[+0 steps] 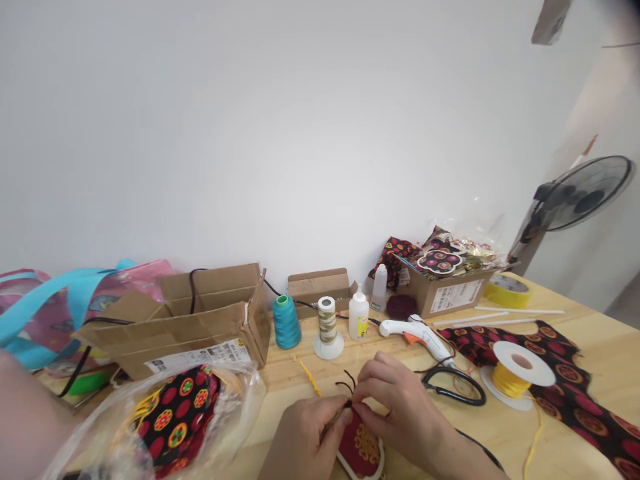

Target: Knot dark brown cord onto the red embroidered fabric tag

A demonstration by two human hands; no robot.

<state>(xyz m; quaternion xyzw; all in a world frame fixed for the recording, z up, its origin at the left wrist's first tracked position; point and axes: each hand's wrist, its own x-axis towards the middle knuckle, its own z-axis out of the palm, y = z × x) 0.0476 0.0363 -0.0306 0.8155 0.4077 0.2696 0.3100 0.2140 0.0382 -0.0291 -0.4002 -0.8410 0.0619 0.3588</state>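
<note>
While lying flat, the red gold-printed fabric ornament (361, 445) has dark cord ends (347, 383) pinched by left hand (305, 440) and right hand (400, 407), fingers closed.

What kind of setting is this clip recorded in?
Likely a home or small-workshop craft table. On the wooden table lie a glue gun, thread spools and patterned fabric, and both hands work a small red fabric piece.

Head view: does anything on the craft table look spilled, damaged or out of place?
Nothing looks spilled or broken. The table is cluttered: the glue gun lies on its side, scissors lie open, yellow cord trails off its spool. Both hands, left hand and right hand, pinch a red fabric piece.
</note>
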